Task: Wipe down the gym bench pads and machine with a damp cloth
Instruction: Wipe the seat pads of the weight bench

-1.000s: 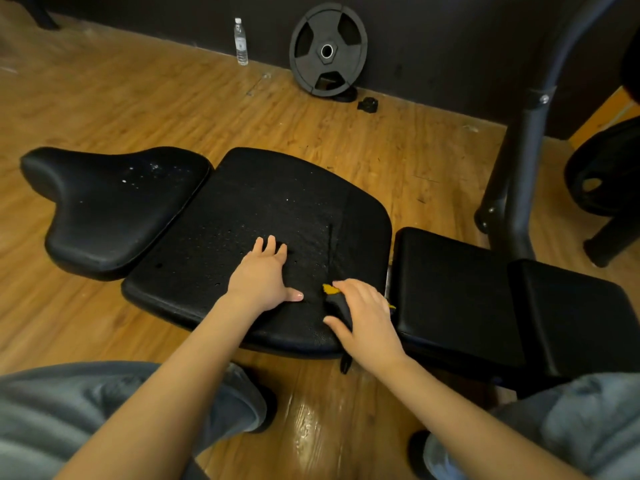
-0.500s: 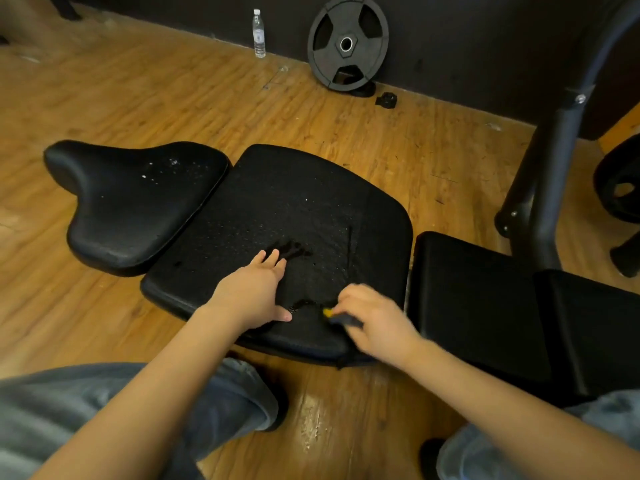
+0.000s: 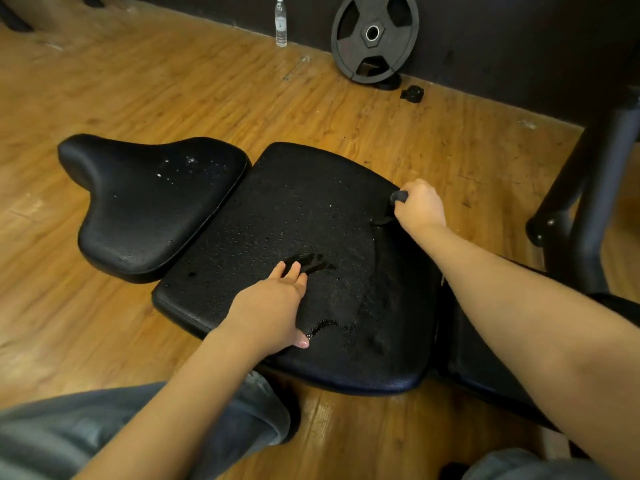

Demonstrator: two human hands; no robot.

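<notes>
Gripping a dark cloth [image 3: 399,196] bunched in curled fingers, right hand [image 3: 418,206] sits at the far right edge of the wet middle pad [image 3: 277,216]. Left hand [image 3: 268,308] rests flat on the pad surface near its front edge, fingers straight.

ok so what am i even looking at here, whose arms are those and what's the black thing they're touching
There is no robot here. A person wears a camera on their head, so the one view looks down along their own two arms. The black shapes are gym bench pads: a wide middle pad speckled with water droplets, and a saddle-shaped pad beside it on the left. The left hand rests flat on the middle pad, fingers straight, next to a wet smear. The right hand grips a bunched dark cloth at the pad's far right edge. On the wooden floor behind, a weight plate leans on the wall and a water bottle stands nearby. The machine's dark frame post rises on the right.
</notes>
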